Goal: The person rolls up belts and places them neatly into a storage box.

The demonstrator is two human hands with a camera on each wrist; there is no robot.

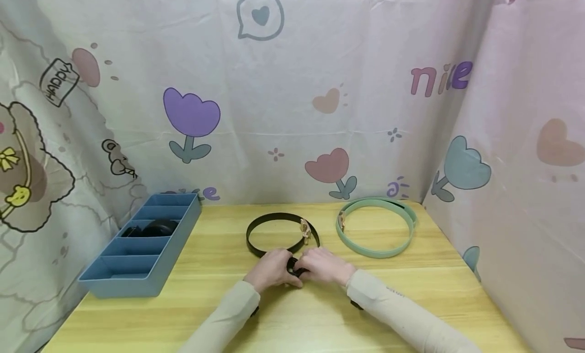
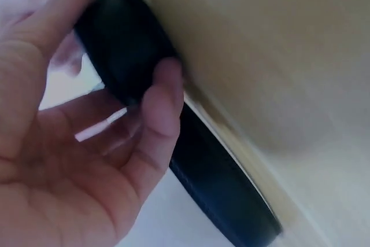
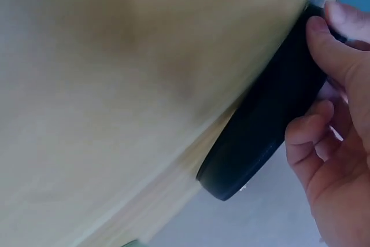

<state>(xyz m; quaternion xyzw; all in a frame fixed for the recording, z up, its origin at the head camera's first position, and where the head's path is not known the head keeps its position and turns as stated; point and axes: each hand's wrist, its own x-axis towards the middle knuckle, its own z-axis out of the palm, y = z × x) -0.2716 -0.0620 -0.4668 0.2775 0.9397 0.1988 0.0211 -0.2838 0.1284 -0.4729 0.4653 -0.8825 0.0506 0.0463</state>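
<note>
A black belt (image 1: 279,216) stands on its edge in a wide loop on the table, its gold-coloured buckle (image 1: 305,229) at the loop's right side. At the loop's near side, my left hand (image 1: 274,269) and right hand (image 1: 325,265) meet over a small dark curl of strap. In the left wrist view, the left thumb and fingers hold the black strap (image 2: 214,172), which bends away beyond them. The right hand pinches the strap's upper end (image 3: 260,120) between thumb and finger in the right wrist view. Fingers partly hide the curl; whether it joins the loop cannot be told.
To the right lies a light green belt (image 1: 379,253) in a loop, with a buckle at its left. A blue divided tray (image 1: 175,251) stands at the left, dark rounded items (image 1: 160,228) in one compartment. Printed curtains (image 1: 274,114) close off the back and sides.
</note>
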